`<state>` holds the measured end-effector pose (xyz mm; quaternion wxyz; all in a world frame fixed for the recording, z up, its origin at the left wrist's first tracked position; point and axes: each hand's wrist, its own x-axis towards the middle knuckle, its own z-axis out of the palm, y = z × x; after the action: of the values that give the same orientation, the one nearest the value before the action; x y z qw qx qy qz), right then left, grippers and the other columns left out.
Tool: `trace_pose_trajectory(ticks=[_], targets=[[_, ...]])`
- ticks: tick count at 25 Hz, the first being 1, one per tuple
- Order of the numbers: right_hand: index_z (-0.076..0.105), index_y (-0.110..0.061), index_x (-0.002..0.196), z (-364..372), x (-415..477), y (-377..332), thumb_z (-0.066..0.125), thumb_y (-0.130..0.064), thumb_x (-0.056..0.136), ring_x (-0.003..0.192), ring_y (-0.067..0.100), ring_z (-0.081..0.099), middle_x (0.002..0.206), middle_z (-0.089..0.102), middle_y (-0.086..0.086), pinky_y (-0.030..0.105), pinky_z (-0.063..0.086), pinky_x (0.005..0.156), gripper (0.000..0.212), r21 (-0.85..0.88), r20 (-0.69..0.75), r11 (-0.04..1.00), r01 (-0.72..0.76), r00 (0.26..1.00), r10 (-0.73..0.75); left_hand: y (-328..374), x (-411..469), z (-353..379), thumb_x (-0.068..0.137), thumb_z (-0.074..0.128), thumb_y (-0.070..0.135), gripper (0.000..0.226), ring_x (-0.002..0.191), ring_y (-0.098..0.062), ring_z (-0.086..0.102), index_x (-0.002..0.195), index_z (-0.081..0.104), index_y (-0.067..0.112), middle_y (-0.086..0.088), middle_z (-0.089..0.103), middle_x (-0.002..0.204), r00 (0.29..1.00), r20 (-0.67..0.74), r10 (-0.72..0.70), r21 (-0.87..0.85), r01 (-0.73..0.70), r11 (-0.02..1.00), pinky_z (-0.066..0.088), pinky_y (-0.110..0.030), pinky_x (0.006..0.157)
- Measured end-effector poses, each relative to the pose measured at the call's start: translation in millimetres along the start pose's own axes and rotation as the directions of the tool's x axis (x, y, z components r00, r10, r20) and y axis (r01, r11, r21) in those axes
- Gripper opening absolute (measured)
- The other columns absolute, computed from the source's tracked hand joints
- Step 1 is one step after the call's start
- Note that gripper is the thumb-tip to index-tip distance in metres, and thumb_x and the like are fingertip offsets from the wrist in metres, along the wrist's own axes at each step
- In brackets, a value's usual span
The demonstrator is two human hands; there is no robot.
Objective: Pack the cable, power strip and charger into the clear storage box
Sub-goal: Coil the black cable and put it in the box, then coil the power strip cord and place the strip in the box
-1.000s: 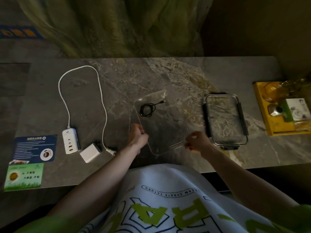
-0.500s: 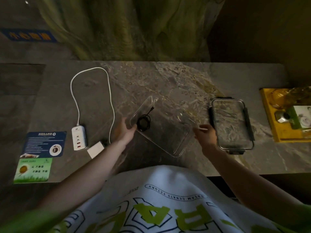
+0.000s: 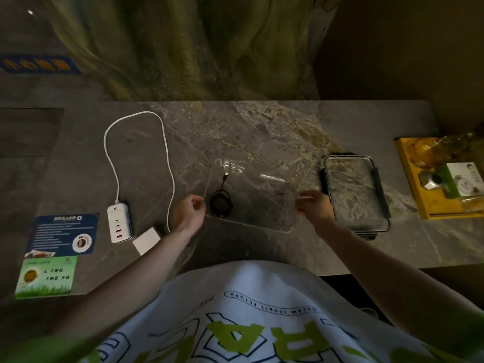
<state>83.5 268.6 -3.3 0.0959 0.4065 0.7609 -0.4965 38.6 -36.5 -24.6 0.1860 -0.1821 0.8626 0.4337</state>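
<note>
**Item: clear storage box point(image 3: 264, 205), mid-worktop point(image 3: 262, 127).**
- Change: over the last second the box is being swung a quarter turn. It was standing end-on to the person, then on the diagonal, and is now lying level with its long side along the near edge.
- Contents: the black cable point(image 3: 221, 204) is sitting coiled at the box's 9 o'clock end, its plug pointing to 12.
- Bearing on task: the cable appears packed. The turn is probably bringing the open box square for the next two pieces.

**Hands.**
- The left hand point(image 3: 190, 213) is curling its fingers on the box's 9 o'clock rim, pinching it.
- The right hand point(image 3: 313, 205) is reaching the 3 o'clock rim, but blur is hiding whether it is pinching, so I cannot tell.

**Still outside the box.**
- The power strip point(image 3: 119, 222) is lying well out at 9 o'clock, its white cord point(image 3: 167, 163) looping toward 11.
- The charger point(image 3: 146, 242) is lying just beside the strip, at 8.
- The lid point(image 3: 356, 195) is lying at 3.

**Writing.**
- Shirt point(image 3: 262, 310): an upside-down ring of capitals, seemingly "DREAM…", is showing, but the spelling is unclear.
- Green card point(image 3: 45, 277) at 8: Chinese characters are showing, too small to be sure of.
- Blue card point(image 3: 62, 234): the white lines are unreadable.
- Yellow tray point(image 3: 419, 200) at 3: the package label is illegible.
</note>
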Motion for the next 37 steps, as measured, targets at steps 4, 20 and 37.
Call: trace_pose_trajectory(ticks=[4,20,37], targets=[[0.067,-0.014,0.108,7,14,-18,0.065,-0.003,0.082,0.097,0.024,0.067,0.099,0.071,0.006,0.036,0.054,0.089,0.029,0.044,0.002,0.995,0.086,0.996,-0.086,-10,-10,-1,0.085,0.068,0.017,0.01,0.089,-0.026,0.066,0.093,0.062,0.02,-0.005,0.067,0.091,0.993,0.085,-0.079,-0.025,0.082,0.996,0.056,-0.041,0.08],[0.048,-0.012,0.131,63,-42,-66,0.055,-0.001,0.083,0.125,0.026,0.047,0.138,0.047,0.011,0.026,0.037,0.094,0.05,-0.417,0.211,0.692,0.59,0.803,-0.557,-62,-12,-75,0.083,0.069,0.019,0.044,0.113,-0.029,0.056,0.123,0.053,0.009,-0.012,0.059,0.123,0.973,-0.189,-0.135,-0.019,0.133,0.991,0.045,-0.037,0.091],[0.018,-0.021,0.152,294,-116,-145,0.055,-0.016,0.091,0.141,0.032,0.031,0.156,0.028,0.011,0.046,0.033,0.113,0.072,-0.368,0.863,-0.014,0.93,0.336,-0.378,-141,36,-162,0.071,0.082,0.029,0.084,0.125,-0.038,0.045,0.138,0.035,0.01,-0.02,0.042,0.135,0.942,-0.173,-0.287,-0.043,0.284,0.958,0.04,-0.048,0.101]])
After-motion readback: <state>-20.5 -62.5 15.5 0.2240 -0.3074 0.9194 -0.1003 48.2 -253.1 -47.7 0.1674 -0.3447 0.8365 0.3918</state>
